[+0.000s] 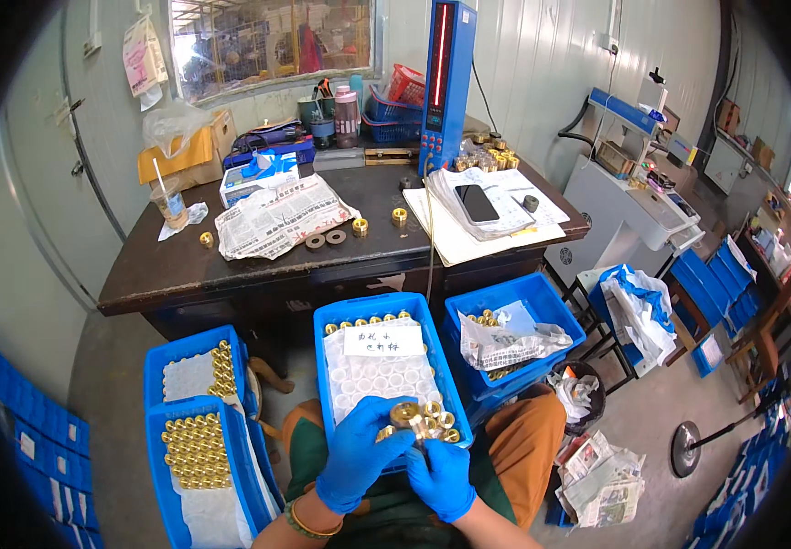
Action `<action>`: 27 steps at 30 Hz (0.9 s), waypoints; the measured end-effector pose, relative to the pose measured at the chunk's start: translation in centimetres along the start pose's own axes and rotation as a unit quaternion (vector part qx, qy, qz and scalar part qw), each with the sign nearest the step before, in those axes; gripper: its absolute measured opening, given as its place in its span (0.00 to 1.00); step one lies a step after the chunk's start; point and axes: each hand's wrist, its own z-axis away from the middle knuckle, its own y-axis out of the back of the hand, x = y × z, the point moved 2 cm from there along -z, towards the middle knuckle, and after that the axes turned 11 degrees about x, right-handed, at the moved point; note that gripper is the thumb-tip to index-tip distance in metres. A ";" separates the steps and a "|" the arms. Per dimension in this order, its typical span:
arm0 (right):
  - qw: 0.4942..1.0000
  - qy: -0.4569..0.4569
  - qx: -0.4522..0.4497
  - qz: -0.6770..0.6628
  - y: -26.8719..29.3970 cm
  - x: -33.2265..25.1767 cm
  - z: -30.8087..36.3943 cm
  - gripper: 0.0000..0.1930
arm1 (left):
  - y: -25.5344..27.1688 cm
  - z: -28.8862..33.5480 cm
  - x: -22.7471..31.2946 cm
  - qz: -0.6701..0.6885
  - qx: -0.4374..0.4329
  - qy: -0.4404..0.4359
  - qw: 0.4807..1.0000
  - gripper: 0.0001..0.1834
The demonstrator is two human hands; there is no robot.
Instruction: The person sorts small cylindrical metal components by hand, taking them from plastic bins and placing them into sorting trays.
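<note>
Both my hands wear blue gloves and meet over the near end of a blue plastic bin [326, 366]. In my left hand [356, 455], closed fingers hold a round, brownish metal ring [404, 414]. Right beside it, my right hand [441, 478] is closed, its fingertips pinching a shiny brass fitting [419, 429]; the fingers hide part of it. Several loose brass fittings [448, 421] lie in the bin just past my fingertips. White wrapping with round shapes showing through [377, 371] covers the bin's middle, and a handwritten paper slip [382, 340] rests on top.
To the left, blue bins [153, 448] hold rows of brass fittings [196, 451]. Another bin [542, 291] with newspaper stands right. Ahead, the dark desk [276, 274] carries newspaper [281, 215], a phone [477, 204] on papers and a tall blue gauge column [446, 91]. A waste bin [581, 425] stands right.
</note>
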 end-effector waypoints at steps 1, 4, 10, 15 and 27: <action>1.000 -0.021 0.018 -0.002 0.1 -0.3 0.0 0.08 | 0.0 0.2 0.1 0.024 0.008 0.041 0.999 0.20; 0.997 -0.062 0.022 -0.049 -0.1 -1.3 0.1 0.08 | -1.1 0.5 0.7 0.073 0.009 0.001 0.997 0.24; 0.995 0.011 0.077 -0.056 0.4 -1.9 0.2 0.12 | -1.8 1.4 -1.4 0.063 -0.084 -0.041 0.994 0.22; 0.996 -0.036 0.049 -0.067 0.9 -1.2 1.0 0.20 | -2.2 2.1 -1.9 0.162 -0.023 0.019 0.986 0.24; 0.991 -0.088 0.012 -0.101 0.8 -1.3 1.1 0.18 | -2.9 2.3 -1.3 0.105 -0.039 -0.098 0.989 0.33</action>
